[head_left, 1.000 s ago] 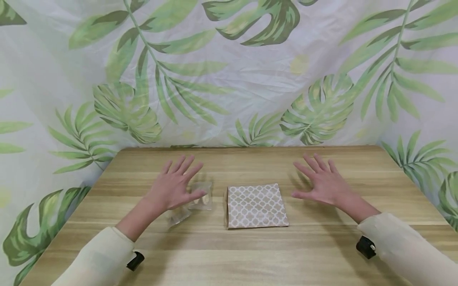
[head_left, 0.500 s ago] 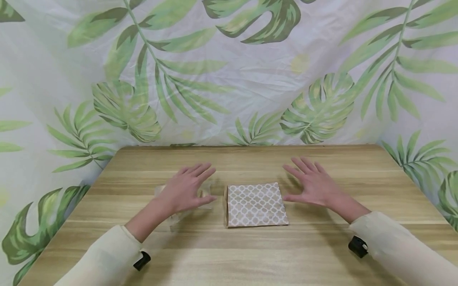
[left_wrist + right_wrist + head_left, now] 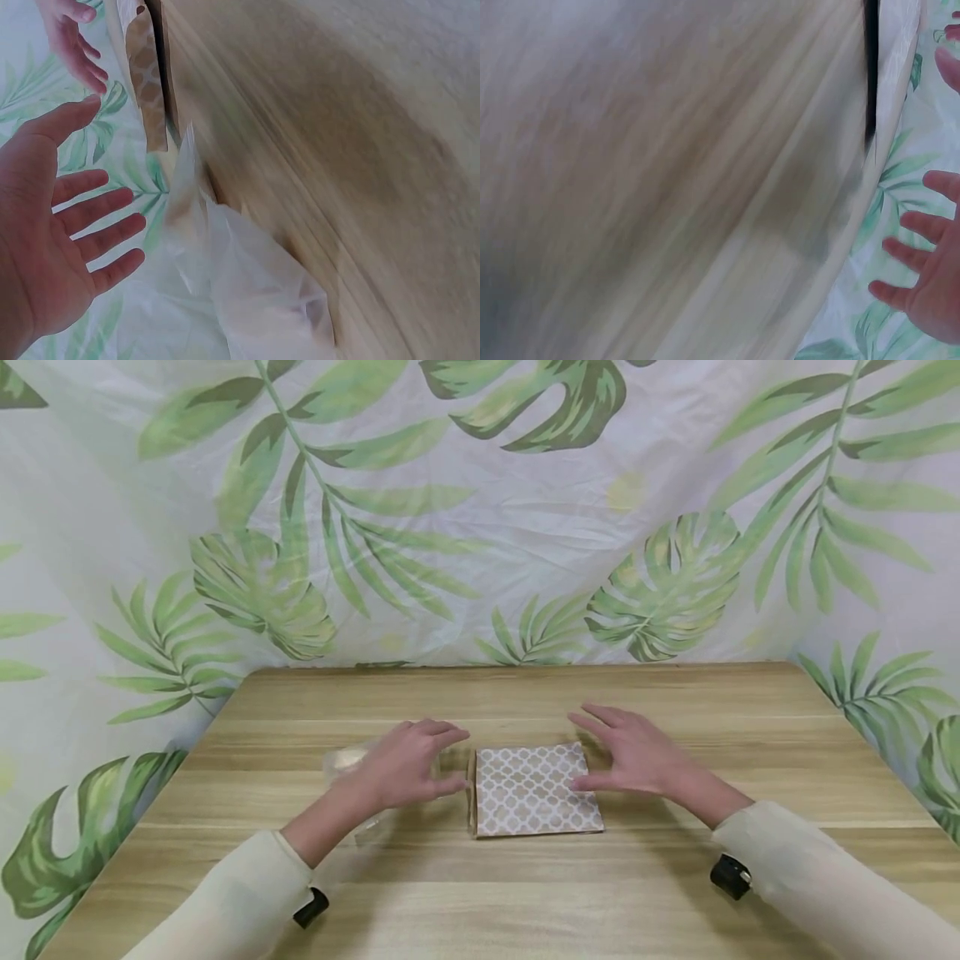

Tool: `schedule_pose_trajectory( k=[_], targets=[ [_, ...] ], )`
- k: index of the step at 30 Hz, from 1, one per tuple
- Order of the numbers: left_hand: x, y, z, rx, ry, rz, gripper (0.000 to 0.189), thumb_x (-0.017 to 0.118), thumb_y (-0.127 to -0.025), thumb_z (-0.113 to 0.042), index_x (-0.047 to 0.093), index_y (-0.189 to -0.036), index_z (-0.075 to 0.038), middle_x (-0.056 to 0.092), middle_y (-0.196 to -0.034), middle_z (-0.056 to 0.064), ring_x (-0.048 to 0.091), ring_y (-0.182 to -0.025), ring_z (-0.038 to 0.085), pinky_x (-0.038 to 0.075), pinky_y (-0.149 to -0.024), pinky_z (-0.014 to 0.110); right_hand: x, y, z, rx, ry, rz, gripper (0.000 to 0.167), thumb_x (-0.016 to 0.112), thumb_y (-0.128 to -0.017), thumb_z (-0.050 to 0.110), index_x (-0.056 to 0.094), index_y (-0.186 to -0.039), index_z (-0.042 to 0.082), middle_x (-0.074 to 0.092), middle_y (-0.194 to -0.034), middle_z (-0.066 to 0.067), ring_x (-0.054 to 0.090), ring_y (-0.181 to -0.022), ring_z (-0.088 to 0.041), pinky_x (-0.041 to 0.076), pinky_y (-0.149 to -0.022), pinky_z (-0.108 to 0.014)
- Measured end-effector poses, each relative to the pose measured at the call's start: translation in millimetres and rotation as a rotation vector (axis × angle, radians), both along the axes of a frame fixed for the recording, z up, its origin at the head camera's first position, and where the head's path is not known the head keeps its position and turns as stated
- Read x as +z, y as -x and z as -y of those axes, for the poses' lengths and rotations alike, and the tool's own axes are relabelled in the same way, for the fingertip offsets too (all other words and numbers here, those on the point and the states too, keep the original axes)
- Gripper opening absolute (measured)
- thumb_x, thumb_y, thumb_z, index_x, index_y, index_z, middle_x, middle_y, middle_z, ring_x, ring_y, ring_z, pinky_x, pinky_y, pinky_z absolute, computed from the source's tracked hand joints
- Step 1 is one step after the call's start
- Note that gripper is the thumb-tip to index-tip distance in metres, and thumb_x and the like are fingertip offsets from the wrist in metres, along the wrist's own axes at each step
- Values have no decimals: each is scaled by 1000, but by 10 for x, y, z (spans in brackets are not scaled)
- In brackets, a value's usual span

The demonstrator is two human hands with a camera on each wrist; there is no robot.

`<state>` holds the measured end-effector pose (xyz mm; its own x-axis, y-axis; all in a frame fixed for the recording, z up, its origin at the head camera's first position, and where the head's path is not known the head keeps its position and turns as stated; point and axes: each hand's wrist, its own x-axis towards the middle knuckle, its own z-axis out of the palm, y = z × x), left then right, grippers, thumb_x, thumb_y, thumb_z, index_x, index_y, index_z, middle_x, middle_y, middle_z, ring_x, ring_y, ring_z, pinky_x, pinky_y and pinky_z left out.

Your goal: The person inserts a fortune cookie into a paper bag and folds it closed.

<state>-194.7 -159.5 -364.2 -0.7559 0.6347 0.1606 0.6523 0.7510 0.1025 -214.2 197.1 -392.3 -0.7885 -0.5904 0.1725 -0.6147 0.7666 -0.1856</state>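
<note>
A flat folded paper bag [image 3: 532,793], tan with a white lattice print, lies mid-table. To its left my left hand [image 3: 405,764] hovers with spread, relaxed fingers, thumb tip right at the bag's folded side in the head view. On the other side is my right hand [image 3: 637,756], its thumb overlapping the bag's right edge in that view. Both hands hold nothing. Clear plastic packets [image 3: 262,292] with pale contents lie below my left palm; in the head view that hand partly hides them. The left wrist view shows the bag's brown folded side [image 3: 146,82].
The wooden table [image 3: 525,902] runs back to a leaf-printed cloth [image 3: 480,527] hung behind it. A black wrist strap piece [image 3: 311,907] shows under the left sleeve, and another black piece [image 3: 730,877] under the right.
Both hands have moved inward toward the paper bag from either side, and their fingers have bent a little. The left hand now covers more of the packets. The bag has stayed put.
</note>
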Motion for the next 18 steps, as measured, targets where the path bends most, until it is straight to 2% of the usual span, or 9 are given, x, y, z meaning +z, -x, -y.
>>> schedule_pose_trajectory(
  k=[8, 18],
  targets=[
    [-57, 10, -93, -68, -28, 6, 59, 85, -84, -44, 72, -127, -5, 71, -125, 14, 66, -119, 33, 51, -102, 54, 1, -72, 224, 67, 23, 90, 103, 75, -80, 69, 50, -150, -3, 51, -151, -24, 51, -137, -43, 42, -112, -57],
    [-136, 31, -141, -128, -4, -11, 50, 87, -83, -44, 77, -114, -5, 74, -116, 11, 68, -108, 30, 55, -95, 49, -1, -108, 463, 124, 39, 169, 103, 80, -77, 67, 52, -148, -2, 51, -152, -22, 49, -139, -40, 40, -115, -54]
  ],
)
